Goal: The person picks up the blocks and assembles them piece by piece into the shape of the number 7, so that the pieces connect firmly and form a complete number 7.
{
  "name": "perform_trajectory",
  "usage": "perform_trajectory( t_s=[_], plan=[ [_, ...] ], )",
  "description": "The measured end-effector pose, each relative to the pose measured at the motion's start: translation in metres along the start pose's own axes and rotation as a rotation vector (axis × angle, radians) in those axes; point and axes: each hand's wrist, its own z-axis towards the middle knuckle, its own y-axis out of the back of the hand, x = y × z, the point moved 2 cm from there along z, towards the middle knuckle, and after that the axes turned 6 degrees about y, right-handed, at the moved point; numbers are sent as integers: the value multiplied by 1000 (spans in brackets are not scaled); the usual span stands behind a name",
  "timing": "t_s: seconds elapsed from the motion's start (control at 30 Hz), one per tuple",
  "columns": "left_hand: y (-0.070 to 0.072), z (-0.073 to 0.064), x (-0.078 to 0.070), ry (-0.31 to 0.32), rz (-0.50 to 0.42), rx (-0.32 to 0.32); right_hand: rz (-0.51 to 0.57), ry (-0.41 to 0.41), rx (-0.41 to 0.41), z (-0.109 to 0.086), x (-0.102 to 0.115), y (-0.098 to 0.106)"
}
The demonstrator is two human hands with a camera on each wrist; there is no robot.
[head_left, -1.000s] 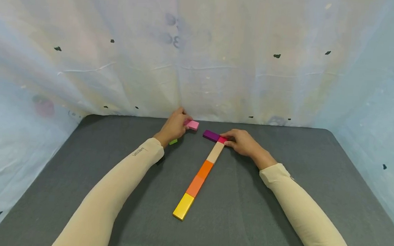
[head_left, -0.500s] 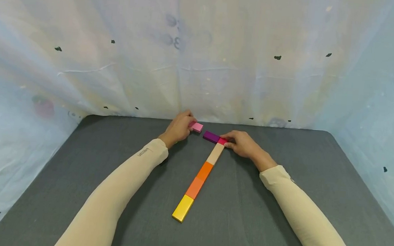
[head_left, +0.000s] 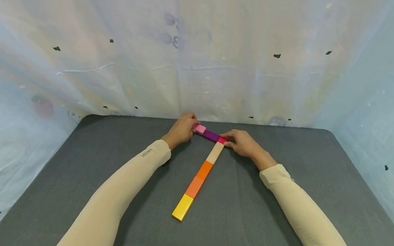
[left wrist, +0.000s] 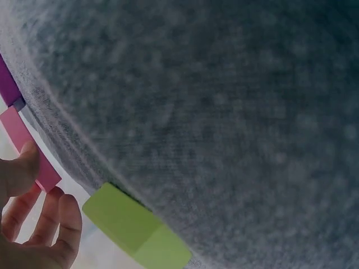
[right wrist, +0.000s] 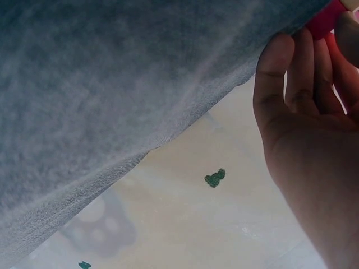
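My left hand (head_left: 182,129) pinches a pink block (head_left: 200,129) between thumb and fingers, its free end right at the left end of a purple block (head_left: 211,136). In the left wrist view a narrow gap shows between these two. At the purple block's other end, my right hand (head_left: 243,143) grips a crimson block (head_left: 221,140), partly covered by the fingers. From there a straight row runs toward me: a beige block (head_left: 215,153), orange blocks (head_left: 200,179) and a yellow block (head_left: 182,208).
A lime green block (left wrist: 134,227) lies beside the left hand, hidden by that arm in the head view. The dark grey cloth-covered table (head_left: 279,228) ends at a pale hanging sheet (head_left: 221,63) just behind the hands.
The left hand has slid the pink block rightward and slightly nearer, up to the purple block. The lime green block has passed out of sight under the left arm. The right hand stays put.
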Motion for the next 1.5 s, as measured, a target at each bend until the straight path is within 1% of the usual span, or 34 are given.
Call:
perform_trajectory(
  t_s=[0.13,0.33,0.47,0.73,1.0,1.1,1.2,1.4,1.5],
  plan=[
    [0,1,0,-9,5,7,2,-2,-6,1,1,1],
    [-1,1,-1,-3,-3,24,-9,-13,-6,1,1,0],
    [-2,1,-1,10,-14,35,-18,-21,-1,2,1,-1],
    [-6,2,0,37,-12,69,-18,-10,0,1,0,-2],
    [-7,3,1,26,25,76,-15,1,-6,2,-2,-2],
    [-5,4,2,29,31,80,-18,3,-7,4,-1,0],
    [-4,3,2,23,38,68,-25,5,-11,5,0,1],
    [-8,0,3,33,35,77,-26,8,-10,1,0,-4],
    [-9,3,2,17,39,70,-21,4,-20,-2,-1,-2]
  ],
)
